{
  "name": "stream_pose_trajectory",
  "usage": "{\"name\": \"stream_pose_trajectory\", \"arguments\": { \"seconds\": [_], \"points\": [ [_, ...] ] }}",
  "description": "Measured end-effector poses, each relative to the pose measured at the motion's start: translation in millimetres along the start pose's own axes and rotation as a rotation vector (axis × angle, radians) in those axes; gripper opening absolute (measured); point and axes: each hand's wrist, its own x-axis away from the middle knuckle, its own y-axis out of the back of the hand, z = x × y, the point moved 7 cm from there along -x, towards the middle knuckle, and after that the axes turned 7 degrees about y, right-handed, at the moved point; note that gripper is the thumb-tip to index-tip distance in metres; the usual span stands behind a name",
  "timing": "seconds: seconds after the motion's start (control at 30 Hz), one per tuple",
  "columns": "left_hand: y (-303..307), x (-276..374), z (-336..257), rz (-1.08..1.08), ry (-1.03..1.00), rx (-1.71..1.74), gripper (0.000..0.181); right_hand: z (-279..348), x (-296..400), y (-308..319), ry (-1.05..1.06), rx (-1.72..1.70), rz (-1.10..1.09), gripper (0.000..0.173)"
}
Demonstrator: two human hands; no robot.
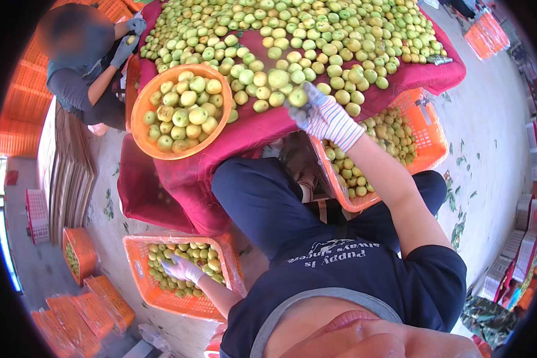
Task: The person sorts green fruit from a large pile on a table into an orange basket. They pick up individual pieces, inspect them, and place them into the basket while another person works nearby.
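Note:
My right hand [324, 117], in a striped glove with grey fingertips, holds a yellow-green round fruit [298, 97] at the front edge of a table covered with red cloth [259, 129]. Many similar fruits [277, 78], like jujubes or small apples, are spread over the cloth. An orange round basket [139, 134] full of them stands at the table's left front corner. My left hand [181, 269], gloved too, is low over the fruits in an orange crate [138, 268] at my left side; its fingers look apart, though slightly blurred, and no fruit shows between them.
Another orange crate of fruits [434, 134] stands by my right leg, under the table edge. A co-worker's gloved hand [124, 50] holds a small fruit at the far left. Stacked flat cardboard [69, 174], more orange crates [96, 313] and scattered leaves [458, 228] lie around.

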Motion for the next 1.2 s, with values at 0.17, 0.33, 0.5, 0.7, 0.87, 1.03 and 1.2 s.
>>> {"name": "stream_pose_trajectory", "arguments": {
  "seconds": [0.17, 0.33, 0.5, 0.7, 0.87, 1.03, 1.2],
  "points": [
    [67, 151, -285, 0.922, -0.663, 0.984, 0.056, -96, 58, -27, -0.151, 0.652, 0.041, 0.037],
    [63, 231, -330, 1.072, -1.052, 0.822, 0.044, -134, 89, -42, -0.189, 0.538, 0.250, 0.033],
    [21, 96, -246, 0.758, -0.272, 0.943, 0.029, 0, 86, -28, 0.711, 1.625, 0.352, 0.025],
    [-69, -51, -141, 0.626, -0.002, 0.623, 0.062, 172, 42, 10, 1.179, 2.380, -0.466, 0.042],
    [13, 14, -262, 0.236, -0.458, 0.513, 0.062, 191, 11, 40, 0.655, 2.361, -0.350, 0.035],
    [15, 102, -315, 0.722, -0.566, 0.989, 0.044, 140, 15, -4, 0.678, 1.433, 0.043, 0.052],
    [24, 266, -401, 1.536, -0.496, 1.133, 0.046, 85, 36, -39, 0.721, 1.402, 0.108, 0.045]
  ]
}}
